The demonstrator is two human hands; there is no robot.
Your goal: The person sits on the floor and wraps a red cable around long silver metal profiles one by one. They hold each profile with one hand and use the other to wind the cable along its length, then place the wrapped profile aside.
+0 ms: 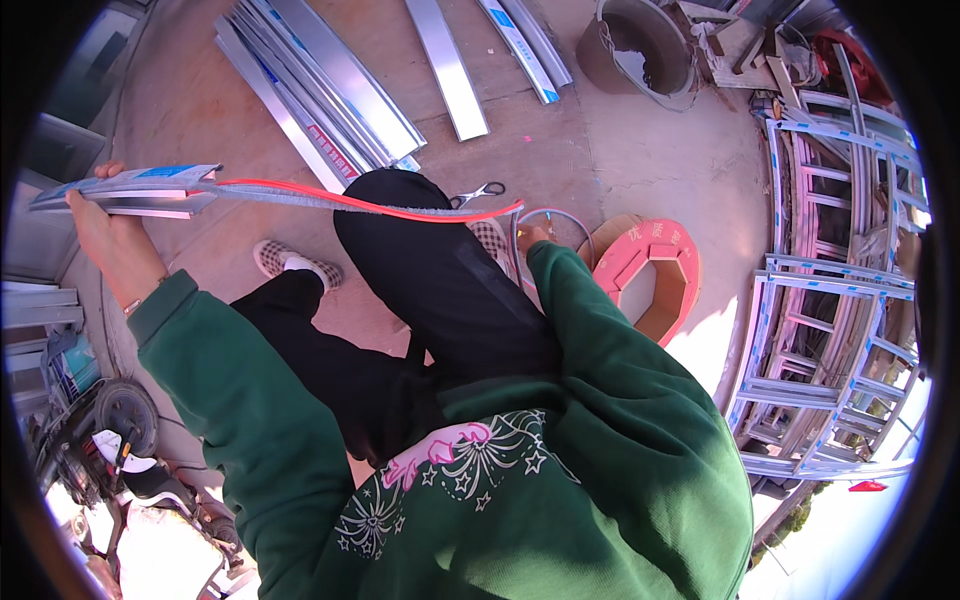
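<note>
My left hand [103,212], out at the left, is closed around a silvery aluminium profile [150,180] with blue-marked film on it. A grey, fuzzy weatherstrip [400,210] with a red edge runs from the profile's right end, across above my raised knee, to my right hand [533,236]. My right hand is closed at the strip, its fingers partly hidden. From there the strip curves in a loop toward a red cardboard reel [650,252] on the floor. Black-handled scissors [478,194] lie on the floor just beyond my knee.
Several aluminium profiles [330,85] lie on the floor ahead, with a single flat one [450,75] to their right. A dark bucket [640,60] stands at the far right. Metal frames [825,370] are stacked along the right side. A wheel [127,415] is at the lower left.
</note>
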